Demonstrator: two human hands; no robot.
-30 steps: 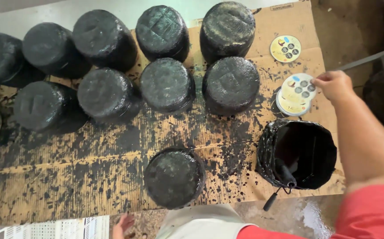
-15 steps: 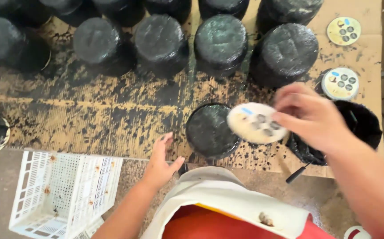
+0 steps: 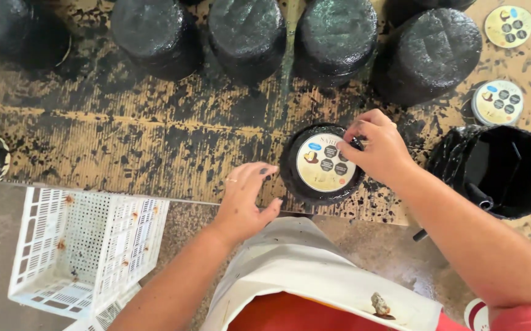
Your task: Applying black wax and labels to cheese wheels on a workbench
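Ideally the right hand (image 3: pixel 379 144), pinching the round label (image 3: pixel 327 162) flat on the black wheel (image 3: pixel 320 165), centres and smooths it outward, while the open left hand (image 3: pixel 244 196) beside the wheel steadies it.

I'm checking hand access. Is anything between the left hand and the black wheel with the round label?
Nothing visible. The left hand rests on bare cardboard just beside the wheel; the right hand is already on its label.

Round black-coated wheel (image 3: pixel 322 164) sits upright near the front edge of the paint-spattered cardboard. A round cream label (image 3: pixel 325 165) printed with dark circles lies flat, centred on its top face.
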